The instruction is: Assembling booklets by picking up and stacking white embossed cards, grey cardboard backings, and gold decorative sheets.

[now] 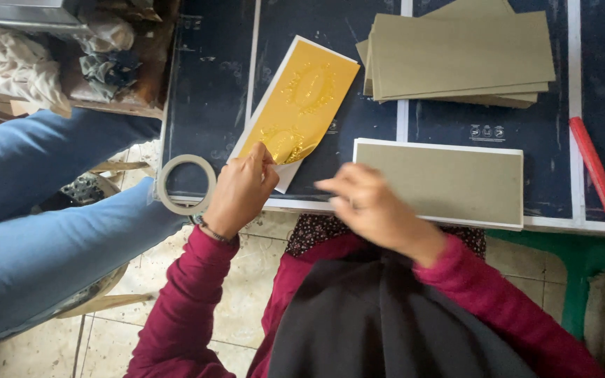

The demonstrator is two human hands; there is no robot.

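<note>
The thin, easily creased gold foil sheet (301, 98) is pinched at its six-o'clock corner by the left hand (241, 192); the right hand (365, 203) hovers empty, half-open, at three o'clock.

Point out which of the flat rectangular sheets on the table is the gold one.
The gold sheet lies tilted at the table's left part, its lower corner pinched by the left hand. The single sheet and the stack are dull olive-grey.

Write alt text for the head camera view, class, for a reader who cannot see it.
A person's left hand pinches the near corner of a gold foil sheet on a dark table, while the right hand hovers beside a grey card. A stack of grey cards, a tape roll and a red stick lie around them.
</note>
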